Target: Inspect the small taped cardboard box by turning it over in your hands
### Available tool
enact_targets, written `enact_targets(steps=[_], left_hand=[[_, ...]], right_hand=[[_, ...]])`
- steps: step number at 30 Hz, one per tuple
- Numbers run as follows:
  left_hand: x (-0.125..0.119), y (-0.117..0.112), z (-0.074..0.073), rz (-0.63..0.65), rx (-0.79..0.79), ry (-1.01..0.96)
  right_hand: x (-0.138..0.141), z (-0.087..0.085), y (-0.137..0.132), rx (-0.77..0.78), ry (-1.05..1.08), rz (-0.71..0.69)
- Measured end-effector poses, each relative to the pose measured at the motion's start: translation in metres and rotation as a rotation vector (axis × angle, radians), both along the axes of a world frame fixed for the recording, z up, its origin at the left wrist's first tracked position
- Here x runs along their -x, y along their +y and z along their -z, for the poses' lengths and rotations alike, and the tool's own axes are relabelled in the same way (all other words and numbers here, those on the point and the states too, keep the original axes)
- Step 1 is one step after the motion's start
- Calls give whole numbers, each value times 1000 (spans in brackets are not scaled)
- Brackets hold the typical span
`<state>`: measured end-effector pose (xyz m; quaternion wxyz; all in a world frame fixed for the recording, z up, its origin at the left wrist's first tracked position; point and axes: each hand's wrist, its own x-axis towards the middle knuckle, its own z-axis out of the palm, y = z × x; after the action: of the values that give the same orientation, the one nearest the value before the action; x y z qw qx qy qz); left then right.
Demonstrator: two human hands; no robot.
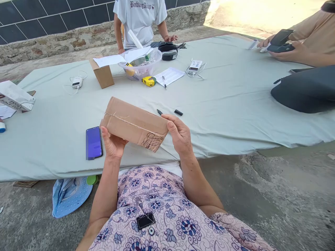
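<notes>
A brown cardboard box (131, 122) is held up in front of me, tilted, above the near edge of the table. Thin string runs along its upper face, and dark scribbled lines cover its near right corner. My left hand (113, 142) grips the left end from below, with the thumb up along the side. At the right end, my right hand (179, 134) pinches the box, thumb on the near face. Just beyond that hand lie a black marker (159, 112), partly hidden, and its black cap (178, 112). A phone (94, 143) rests left of my left hand.
Farther back stand an open carton (104, 76), a clear plastic basin (141, 71) of items, a yellow tape measure (149, 81) and paper with a pen (169, 76). A black bag (306, 89) sits at right. Two other people are at the table (230, 115).
</notes>
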<state>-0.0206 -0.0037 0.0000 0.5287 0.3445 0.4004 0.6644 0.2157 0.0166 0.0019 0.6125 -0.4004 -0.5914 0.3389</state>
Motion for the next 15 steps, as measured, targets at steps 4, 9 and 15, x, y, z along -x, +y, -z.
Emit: enact_targets(steps=[4,9,15], left_hand=[[1,-2,2,-32,174,46],[-4,-4,8,-317,67,393],[2,-7,9,-450,44,661]], right_hand=[[6,1,-2,-10,88,67],[12,6,4,37,160,84],[9,19,22,252,359,82]])
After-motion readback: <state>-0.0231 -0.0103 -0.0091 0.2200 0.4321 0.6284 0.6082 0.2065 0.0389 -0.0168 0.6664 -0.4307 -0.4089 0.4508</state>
